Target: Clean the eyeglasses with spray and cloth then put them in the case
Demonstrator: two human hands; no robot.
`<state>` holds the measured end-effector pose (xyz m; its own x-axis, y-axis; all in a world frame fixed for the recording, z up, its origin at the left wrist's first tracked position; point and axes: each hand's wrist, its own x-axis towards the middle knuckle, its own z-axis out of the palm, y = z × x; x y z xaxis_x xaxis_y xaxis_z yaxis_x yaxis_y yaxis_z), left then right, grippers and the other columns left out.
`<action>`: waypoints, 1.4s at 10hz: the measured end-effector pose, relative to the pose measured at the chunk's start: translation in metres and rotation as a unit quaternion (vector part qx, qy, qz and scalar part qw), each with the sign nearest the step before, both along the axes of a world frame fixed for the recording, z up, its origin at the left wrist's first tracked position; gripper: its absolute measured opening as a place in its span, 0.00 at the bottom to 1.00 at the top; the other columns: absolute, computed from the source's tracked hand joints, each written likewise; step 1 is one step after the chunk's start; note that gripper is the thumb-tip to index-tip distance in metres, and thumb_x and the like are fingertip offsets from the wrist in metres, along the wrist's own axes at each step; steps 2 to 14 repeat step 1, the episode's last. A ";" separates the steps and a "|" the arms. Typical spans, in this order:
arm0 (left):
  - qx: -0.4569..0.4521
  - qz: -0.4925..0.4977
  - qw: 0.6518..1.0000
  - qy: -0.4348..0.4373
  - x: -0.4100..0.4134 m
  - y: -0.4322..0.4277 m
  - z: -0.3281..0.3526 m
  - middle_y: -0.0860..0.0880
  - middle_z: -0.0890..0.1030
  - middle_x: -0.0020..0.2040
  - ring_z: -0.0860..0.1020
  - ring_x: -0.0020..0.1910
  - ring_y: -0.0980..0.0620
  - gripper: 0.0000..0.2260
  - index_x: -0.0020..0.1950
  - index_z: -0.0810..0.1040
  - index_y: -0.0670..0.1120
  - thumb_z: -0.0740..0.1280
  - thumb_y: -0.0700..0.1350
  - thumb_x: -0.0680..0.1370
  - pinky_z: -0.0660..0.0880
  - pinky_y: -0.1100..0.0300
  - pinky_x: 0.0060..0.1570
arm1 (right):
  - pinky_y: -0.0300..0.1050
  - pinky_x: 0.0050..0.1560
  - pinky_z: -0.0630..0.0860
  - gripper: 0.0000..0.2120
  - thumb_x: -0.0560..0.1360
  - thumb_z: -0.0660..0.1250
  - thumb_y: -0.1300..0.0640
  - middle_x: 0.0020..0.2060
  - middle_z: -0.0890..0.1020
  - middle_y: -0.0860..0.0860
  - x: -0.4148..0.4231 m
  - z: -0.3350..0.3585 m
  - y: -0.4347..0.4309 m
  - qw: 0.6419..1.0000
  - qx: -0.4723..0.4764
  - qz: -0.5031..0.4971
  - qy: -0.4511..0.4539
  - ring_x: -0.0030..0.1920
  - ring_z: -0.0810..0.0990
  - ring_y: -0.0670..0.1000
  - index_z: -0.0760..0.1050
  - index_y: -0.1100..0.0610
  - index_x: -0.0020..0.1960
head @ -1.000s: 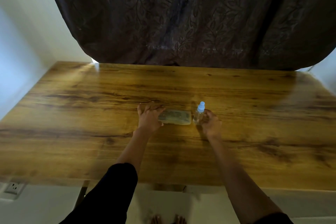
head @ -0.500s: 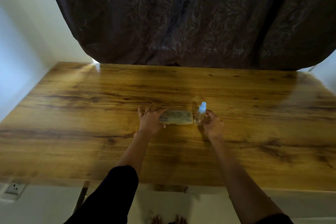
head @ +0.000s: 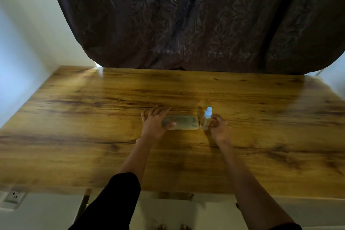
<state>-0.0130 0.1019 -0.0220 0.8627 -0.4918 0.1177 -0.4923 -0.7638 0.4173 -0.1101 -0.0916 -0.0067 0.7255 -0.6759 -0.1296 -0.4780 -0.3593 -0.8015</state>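
Note:
A closed, translucent greenish glasses case [head: 183,124] lies flat on the wooden table [head: 74,117]. My left hand [head: 154,124] is at its left end, thumb on the near side and fingers spread over the far side. Just right of the case stands a small clear spray bottle [head: 205,121] with a light blue cap. My right hand [head: 219,129] curls against the bottle's right side, fingertips touching it. I see neither the eyeglasses nor a cloth; what the case holds is unclear.
A dark patterned curtain [head: 196,24] hangs along the table's far edge. White walls close in on the left and right. A wall socket [head: 14,196] sits below the table's near left edge. Bare feet [head: 173,227] show on the floor.
My left thumb has slid further onto the case's near left corner. The right hand stays against the bottle. Case and bottle have barely shifted.

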 end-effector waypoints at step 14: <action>-0.035 0.013 0.999 -0.033 0.004 -0.004 0.004 0.50 0.67 0.71 0.59 0.73 0.50 0.22 0.71 0.65 0.52 0.57 0.57 0.78 0.46 0.41 0.71 | 0.40 0.49 0.72 0.18 0.75 0.60 0.69 0.57 0.80 0.56 0.000 0.003 -0.006 0.998 -0.022 -0.031 -0.045 0.55 0.78 0.53 0.73 0.58 0.62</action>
